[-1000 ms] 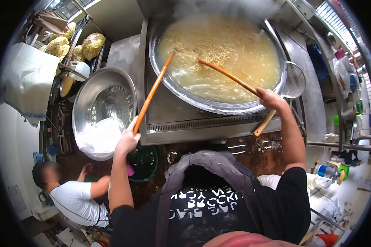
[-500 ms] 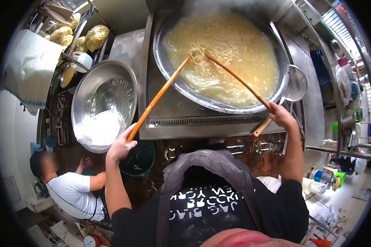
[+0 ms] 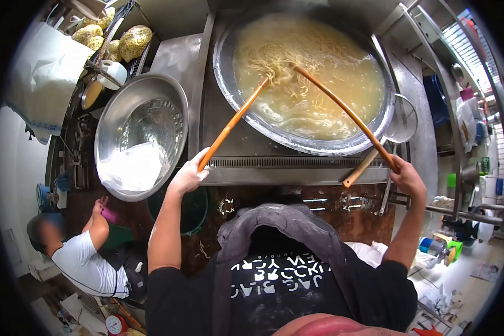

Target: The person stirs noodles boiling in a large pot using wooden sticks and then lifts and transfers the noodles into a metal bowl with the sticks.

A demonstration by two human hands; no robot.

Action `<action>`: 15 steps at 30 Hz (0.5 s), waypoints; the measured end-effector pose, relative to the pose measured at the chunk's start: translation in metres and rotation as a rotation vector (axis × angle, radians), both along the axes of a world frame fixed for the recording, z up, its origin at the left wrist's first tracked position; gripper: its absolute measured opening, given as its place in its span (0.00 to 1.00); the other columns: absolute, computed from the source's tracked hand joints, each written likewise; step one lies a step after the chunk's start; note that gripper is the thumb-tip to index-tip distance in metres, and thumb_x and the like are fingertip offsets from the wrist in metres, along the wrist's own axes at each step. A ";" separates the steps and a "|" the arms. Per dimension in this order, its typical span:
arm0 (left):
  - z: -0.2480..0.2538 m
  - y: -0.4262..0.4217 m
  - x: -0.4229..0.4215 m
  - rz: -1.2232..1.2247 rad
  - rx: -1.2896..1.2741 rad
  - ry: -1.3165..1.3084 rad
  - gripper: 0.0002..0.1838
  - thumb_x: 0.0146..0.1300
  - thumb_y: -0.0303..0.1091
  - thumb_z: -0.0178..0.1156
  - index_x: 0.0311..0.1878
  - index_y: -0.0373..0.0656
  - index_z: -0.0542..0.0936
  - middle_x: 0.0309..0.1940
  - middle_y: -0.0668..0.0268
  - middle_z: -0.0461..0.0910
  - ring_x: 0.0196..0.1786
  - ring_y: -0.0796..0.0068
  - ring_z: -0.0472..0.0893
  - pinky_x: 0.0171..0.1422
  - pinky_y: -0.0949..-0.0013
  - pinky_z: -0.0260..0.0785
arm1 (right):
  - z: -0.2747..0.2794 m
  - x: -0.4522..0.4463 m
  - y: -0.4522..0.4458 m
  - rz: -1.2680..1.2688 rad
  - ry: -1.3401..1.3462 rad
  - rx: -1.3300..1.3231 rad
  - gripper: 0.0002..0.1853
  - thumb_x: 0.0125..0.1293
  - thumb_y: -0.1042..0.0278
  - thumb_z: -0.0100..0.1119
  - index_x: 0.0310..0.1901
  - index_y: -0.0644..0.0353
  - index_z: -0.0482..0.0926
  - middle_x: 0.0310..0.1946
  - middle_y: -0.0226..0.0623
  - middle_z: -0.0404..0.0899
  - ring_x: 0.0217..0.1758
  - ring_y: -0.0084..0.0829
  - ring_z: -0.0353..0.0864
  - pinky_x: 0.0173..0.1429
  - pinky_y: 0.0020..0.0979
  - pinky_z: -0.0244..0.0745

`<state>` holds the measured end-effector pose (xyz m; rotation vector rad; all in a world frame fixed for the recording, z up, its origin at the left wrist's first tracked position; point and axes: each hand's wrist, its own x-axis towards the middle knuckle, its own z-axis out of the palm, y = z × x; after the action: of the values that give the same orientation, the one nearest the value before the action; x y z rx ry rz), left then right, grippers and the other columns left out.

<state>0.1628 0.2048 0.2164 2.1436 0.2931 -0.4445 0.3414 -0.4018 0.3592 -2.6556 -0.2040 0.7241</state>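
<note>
My left hand (image 3: pixel 189 176) is closed round the lower end of a long wooden stick (image 3: pixel 229 127). Another such stick (image 3: pixel 344 107) is gripped by my right hand (image 3: pixel 407 175) near the right edge of the stove. Both sticks slope up over the rim of a large round pot (image 3: pixel 246 124), and their far tips dip among the noodles (image 3: pixel 274 60). Cloudy, bubbling yellowish water surrounds the noodles. The tips stand a little apart, with strands between and around them. How deep they reach is hidden by the liquid.
A wide metal basin (image 3: pixel 176 95) with a white plastic bag (image 3: pixel 131 168) stands left. A strainer (image 3: pixel 400 120) and a wooden handle (image 3: pixel 359 168) lie right of the pot. Below the basin are a dark green tub (image 3: pixel 191 210) and a person in a white shirt (image 3: pixel 89 260).
Both hands have shifted, the left rightward and up, the right rightward and down. The stick tips have moved slightly right, and the noodles bunch farther toward the back. The other person has shifted down-left.
</note>
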 end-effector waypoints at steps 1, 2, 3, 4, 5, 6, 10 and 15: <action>0.007 0.007 -0.012 -0.008 0.002 -0.029 0.40 0.63 0.27 0.59 0.80 0.47 0.60 0.60 0.44 0.80 0.62 0.50 0.82 0.69 0.59 0.69 | -0.005 0.002 -0.004 0.011 0.003 0.017 0.30 0.59 0.79 0.58 0.67 0.55 0.74 0.35 0.46 0.78 0.38 0.36 0.79 0.48 0.39 0.75; 0.014 0.012 -0.026 -0.019 0.002 -0.057 0.40 0.63 0.26 0.60 0.80 0.47 0.61 0.62 0.45 0.79 0.64 0.51 0.81 0.71 0.60 0.68 | -0.016 0.005 -0.009 0.019 0.008 0.032 0.31 0.59 0.79 0.58 0.67 0.55 0.74 0.36 0.45 0.78 0.39 0.35 0.79 0.49 0.38 0.75; 0.022 0.016 -0.037 -0.027 -0.001 -0.086 0.40 0.64 0.26 0.60 0.80 0.47 0.61 0.64 0.46 0.78 0.66 0.52 0.79 0.72 0.60 0.67 | -0.027 0.009 -0.010 0.030 0.011 0.044 0.31 0.59 0.80 0.58 0.67 0.55 0.74 0.36 0.45 0.79 0.41 0.34 0.79 0.50 0.37 0.75; 0.032 0.016 -0.048 -0.013 0.019 -0.069 0.40 0.64 0.26 0.60 0.80 0.47 0.61 0.66 0.46 0.77 0.68 0.51 0.78 0.73 0.61 0.66 | -0.038 0.015 0.011 0.027 0.045 0.023 0.31 0.59 0.82 0.57 0.67 0.56 0.75 0.40 0.42 0.81 0.44 0.32 0.79 0.54 0.35 0.76; 0.043 0.017 -0.057 0.005 0.040 -0.055 0.40 0.64 0.26 0.61 0.80 0.47 0.61 0.67 0.46 0.76 0.70 0.51 0.77 0.74 0.61 0.65 | -0.094 0.031 0.007 0.054 0.051 0.081 0.30 0.60 0.82 0.57 0.67 0.57 0.75 0.39 0.38 0.80 0.43 0.31 0.78 0.52 0.33 0.76; 0.048 0.018 -0.064 0.025 0.061 -0.040 0.40 0.64 0.26 0.61 0.80 0.47 0.61 0.68 0.47 0.75 0.71 0.51 0.75 0.75 0.61 0.64 | -0.137 0.040 0.019 0.084 -0.041 0.201 0.29 0.62 0.83 0.56 0.66 0.60 0.74 0.35 0.34 0.77 0.38 0.28 0.76 0.44 0.33 0.74; 0.046 0.020 -0.054 0.047 0.293 0.051 0.40 0.65 0.28 0.62 0.81 0.52 0.61 0.60 0.44 0.81 0.62 0.43 0.80 0.68 0.55 0.70 | -0.199 0.061 0.145 -0.041 0.102 0.329 0.27 0.66 0.73 0.62 0.67 0.61 0.73 0.37 0.38 0.79 0.35 0.33 0.77 0.41 0.37 0.75; -0.008 0.012 0.006 0.052 0.120 0.004 0.40 0.66 0.29 0.60 0.81 0.54 0.60 0.45 0.44 0.83 0.45 0.51 0.83 0.54 0.56 0.74 | -0.142 0.054 0.140 0.052 0.079 0.158 0.31 0.68 0.65 0.62 0.71 0.61 0.70 0.44 0.52 0.85 0.44 0.42 0.83 0.51 0.39 0.78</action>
<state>0.1690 0.2170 0.2088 2.2468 0.3858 -0.4102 0.3957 -0.2620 0.2175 -2.4752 -0.2971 0.7936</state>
